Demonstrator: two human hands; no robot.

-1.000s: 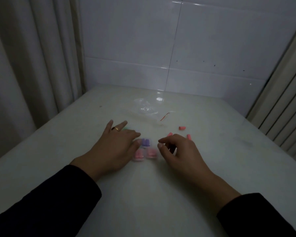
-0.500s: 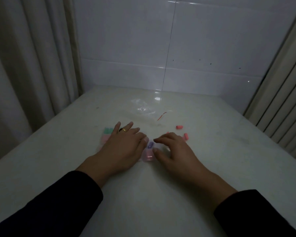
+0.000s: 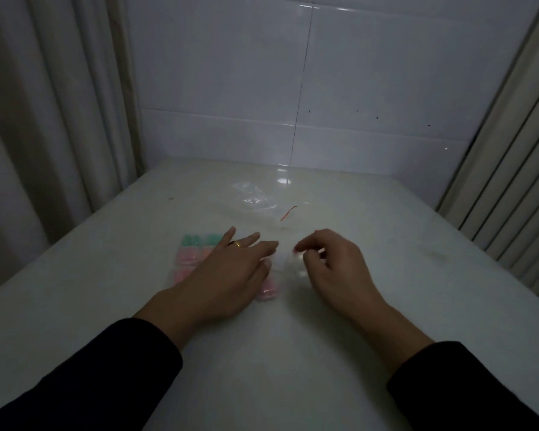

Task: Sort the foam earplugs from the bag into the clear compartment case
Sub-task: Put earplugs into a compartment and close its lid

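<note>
Case: a clear case (image 3: 187, 259) is laid flat on the white table (image 3: 293, 353), centre-left of the frame, mostly covered by the left hand.
Earplugs: green ones (image 3: 199, 240) are seen in its far cells, pink ones (image 3: 185, 256) nearer.
Left hand: the left hand (image 3: 231, 275) is spread wide, palm down on the case; a ring (image 3: 237, 244) is worn.
Right hand: the right hand (image 3: 330, 265) is curled narrow just beside it; whether anything is pinched cannot be told.
Bag: a clear bag (image 3: 252, 200) is seen beyond the hands, upper centre.

A home corner — tiled wall (image 3: 355, 88), curtain (image 3: 44, 119), white table (image 3: 262, 368).
</note>
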